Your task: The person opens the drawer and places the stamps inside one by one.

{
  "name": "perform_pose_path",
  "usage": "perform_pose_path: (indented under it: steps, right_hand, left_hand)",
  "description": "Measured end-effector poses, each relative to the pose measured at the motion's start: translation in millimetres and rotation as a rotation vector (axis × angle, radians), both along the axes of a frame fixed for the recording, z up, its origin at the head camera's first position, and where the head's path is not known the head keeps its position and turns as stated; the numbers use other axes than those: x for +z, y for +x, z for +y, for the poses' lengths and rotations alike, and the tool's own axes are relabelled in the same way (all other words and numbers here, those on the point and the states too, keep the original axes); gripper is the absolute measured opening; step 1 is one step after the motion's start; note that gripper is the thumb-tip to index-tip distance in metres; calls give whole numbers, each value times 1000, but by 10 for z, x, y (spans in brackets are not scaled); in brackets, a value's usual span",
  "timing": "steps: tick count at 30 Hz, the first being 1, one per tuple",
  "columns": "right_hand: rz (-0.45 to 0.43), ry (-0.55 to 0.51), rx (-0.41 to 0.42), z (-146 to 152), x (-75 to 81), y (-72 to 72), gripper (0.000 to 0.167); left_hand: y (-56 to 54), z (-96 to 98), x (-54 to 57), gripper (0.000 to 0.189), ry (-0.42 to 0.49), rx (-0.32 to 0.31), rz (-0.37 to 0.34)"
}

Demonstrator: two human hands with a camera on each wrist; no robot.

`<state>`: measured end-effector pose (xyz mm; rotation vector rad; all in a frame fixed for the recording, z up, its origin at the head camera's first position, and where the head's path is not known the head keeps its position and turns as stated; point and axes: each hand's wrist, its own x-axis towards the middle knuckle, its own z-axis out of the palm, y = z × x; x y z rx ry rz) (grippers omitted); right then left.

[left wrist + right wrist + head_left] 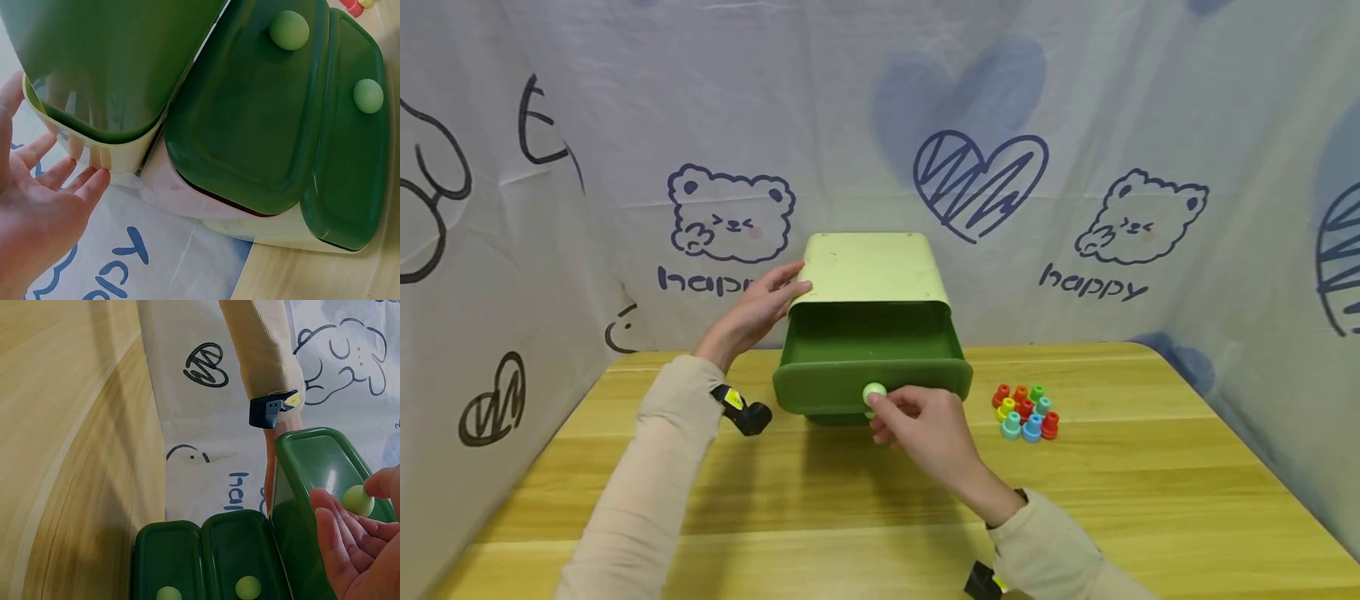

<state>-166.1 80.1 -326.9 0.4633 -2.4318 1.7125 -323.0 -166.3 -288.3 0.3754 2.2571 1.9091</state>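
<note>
A small drawer cabinet with a pale yellow-green shell [872,267] stands at the back of the table. Its green top drawer [820,388] is pulled out, and the part of its inside that shows holds nothing. My right hand [928,429] pinches the round light-green drawer knob [873,390] between thumb and fingers. On the cabinet's left side rests my left hand [752,312], its fingers [59,172] extended along the shell in the left wrist view. Two lower drawers, a middle one [234,540] and a bottom one [167,550], are closed, each with its own knob.
Several small coloured pegs [1026,412] stand grouped on the wooden table [1150,467], right of the cabinet. A printed cloth [850,100] hangs close behind it. Black wrist cameras [745,410] are strapped on both forearms.
</note>
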Motion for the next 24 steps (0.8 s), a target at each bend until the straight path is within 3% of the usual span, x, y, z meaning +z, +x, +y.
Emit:
perform_pose_path:
  steps: [17, 20, 24]
  right_hand:
    - [-42, 42, 56, 32, -64, 17, 28]
    - [-72, 90, 82, 75, -57, 17, 33]
    - [-108, 222, 178, 176, -63, 25, 33]
  left_hand:
    - [33, 22, -14, 69, -19, 32, 4]
    - [43, 28, -15, 69, -25, 33, 14]
    - [54, 31, -16, 67, -50, 31, 31]
